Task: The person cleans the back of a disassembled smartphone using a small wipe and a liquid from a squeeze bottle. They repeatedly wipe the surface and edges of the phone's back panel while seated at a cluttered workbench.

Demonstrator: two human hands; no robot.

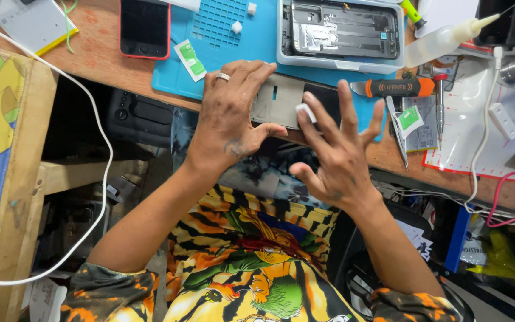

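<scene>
My left hand (230,116), with a ring on one finger, presses down on a flat grey phone panel (281,98) at the near edge of a blue work mat (251,45). My right hand (335,149) has its fingers spread and pinches a small white pad (306,112) against the dark right part of the panel. An opened phone body (341,33) in a clear frame lies on the mat just beyond the panel.
A red-edged phone (144,27) lies screen up at the mat's left. An orange-handled tool (394,87), tweezers (397,128), a squeeze bottle (442,39) and small packets sit to the right. White cables run along both sides of the wooden bench.
</scene>
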